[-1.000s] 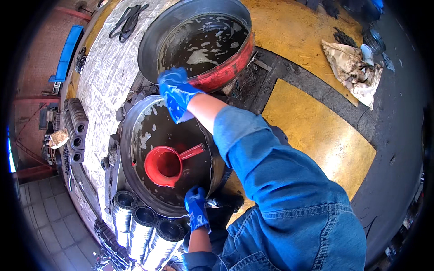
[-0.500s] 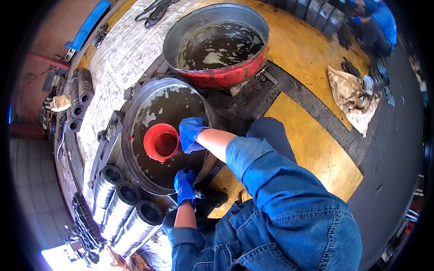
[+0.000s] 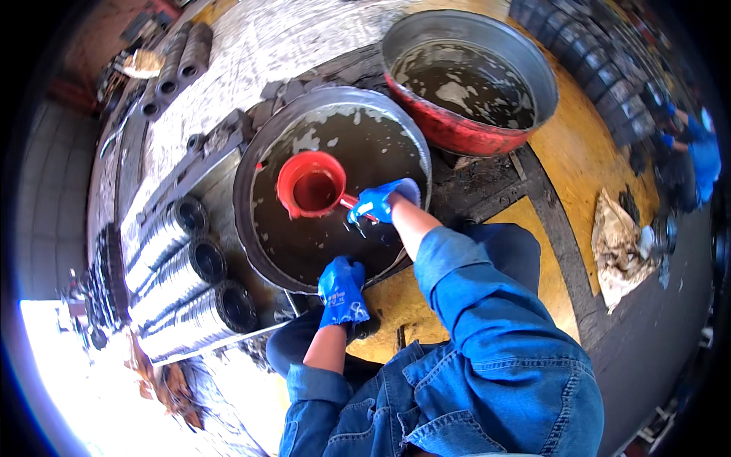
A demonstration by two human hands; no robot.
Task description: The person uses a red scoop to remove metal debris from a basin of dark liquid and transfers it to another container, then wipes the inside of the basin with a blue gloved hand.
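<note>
A red plastic dipper (image 3: 288, 190) floats or is held at the surface of the murky, foamy liquid in a round metal tub (image 3: 243, 194). Its cup has liquid inside. On its right, my right hand (image 3: 383, 202), in a blue rubber glove, is closed round the dipper's short handle. My left hand (image 3: 342, 286), gloved alike, is at the tub's near rim with its fingers curled; whether it grips the rim or something small is hidden.
Beyond stands a second tub (image 3: 464, 135), red outside, with foamy liquid. Ribbed metal cylinders (image 3: 186, 259) lie on the left. Over yellow boards at right are a crumpled tan sheet (image 3: 615, 247) and a co-worker in blue (image 3: 702, 160) beside stacked dark parts (image 3: 590, 65).
The view has swung, so the tubs sit farther right. My right hand has drawn back from beside the dipper's cup, and the handle now shows. My left hand stays by the near rim.
</note>
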